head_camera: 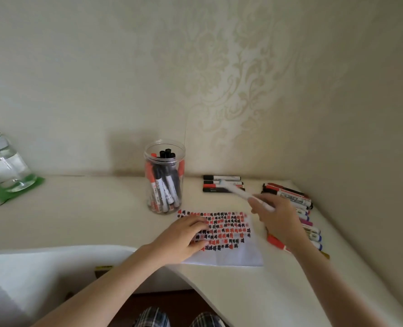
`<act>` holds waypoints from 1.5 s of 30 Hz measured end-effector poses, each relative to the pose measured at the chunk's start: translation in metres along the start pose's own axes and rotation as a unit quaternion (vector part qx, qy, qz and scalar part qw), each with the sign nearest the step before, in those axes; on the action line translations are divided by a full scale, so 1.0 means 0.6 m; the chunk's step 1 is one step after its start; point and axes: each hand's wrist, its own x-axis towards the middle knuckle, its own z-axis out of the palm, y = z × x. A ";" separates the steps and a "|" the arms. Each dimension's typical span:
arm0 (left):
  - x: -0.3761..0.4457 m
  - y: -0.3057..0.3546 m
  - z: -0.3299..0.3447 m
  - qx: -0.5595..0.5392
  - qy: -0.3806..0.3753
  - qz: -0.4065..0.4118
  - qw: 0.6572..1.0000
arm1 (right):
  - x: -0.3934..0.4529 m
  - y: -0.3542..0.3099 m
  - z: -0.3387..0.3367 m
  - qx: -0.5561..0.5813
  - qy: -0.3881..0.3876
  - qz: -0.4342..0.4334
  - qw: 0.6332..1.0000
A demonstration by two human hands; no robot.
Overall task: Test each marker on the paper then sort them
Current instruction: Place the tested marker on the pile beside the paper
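A white sheet of paper [238,254] covered with rows of red and black marks lies on the cream desk [78,218]. My left hand [184,239] rests flat on the paper's left part, fingers spread. My right hand [278,218] grips a white marker [239,192], blurred, raised above the desk and pointing up-left toward three markers [221,184] lying in a row by the wall. A clear jar [164,177] holding several red and black markers stands behind the paper. A pile of mixed markers [297,199] lies to the right, partly hidden by my right hand.
A glass water jar [3,164] on a green mat [19,190] stands at the far left. The patterned wall closes off the back and right side. The desk's front edge curves inward near my lap.
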 end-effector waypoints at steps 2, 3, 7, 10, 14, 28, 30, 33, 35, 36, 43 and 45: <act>0.009 0.003 -0.007 -0.037 -0.018 -0.029 0.999 | -0.043 0.009 -0.014 0.097 0.023 0.071 0.993; 0.012 0.006 -0.010 -0.052 -0.019 -0.046 0.997 | -0.059 0.019 -0.017 0.138 0.039 0.104 0.984; 0.023 0.042 -0.016 -0.107 0.041 -0.058 0.992 | -0.102 0.038 -0.017 0.213 0.058 0.155 0.963; 0.031 0.084 -0.010 -0.112 0.053 -0.006 0.992 | -0.115 0.030 -0.007 0.188 0.044 0.139 0.971; 0.034 0.126 -0.001 -0.116 0.055 0.030 0.991 | -0.119 0.017 0.006 0.202 0.019 0.118 0.972; 0.037 0.156 -0.007 -0.176 0.044 0.040 0.983 | -0.130 0.014 0.045 0.318 -0.005 0.062 0.946; 0.037 0.146 -0.007 -0.193 0.041 0.046 0.979 | -0.130 0.017 0.042 0.310 -0.023 0.032 0.950; 0.039 0.144 -0.009 -0.210 0.009 0.024 0.977 | -0.128 0.024 0.033 0.308 -0.030 0.039 0.950; 0.043 0.133 -0.008 -0.193 -0.011 -0.027 0.981 | -0.121 0.033 0.019 0.330 0.009 0.089 0.940; 0.044 0.123 -0.005 -0.163 -0.013 -0.043 0.986 | -0.117 0.039 0.011 0.337 0.032 0.114 0.934; 0.052 0.081 0.026 0.026 -0.048 -0.022 0.998 | -0.094 0.063 0.007 0.283 0.036 0.169 0.944; 0.051 0.074 0.039 0.051 -0.030 -0.015 0.998 | -0.092 0.066 0.021 0.236 0.056 0.142 0.960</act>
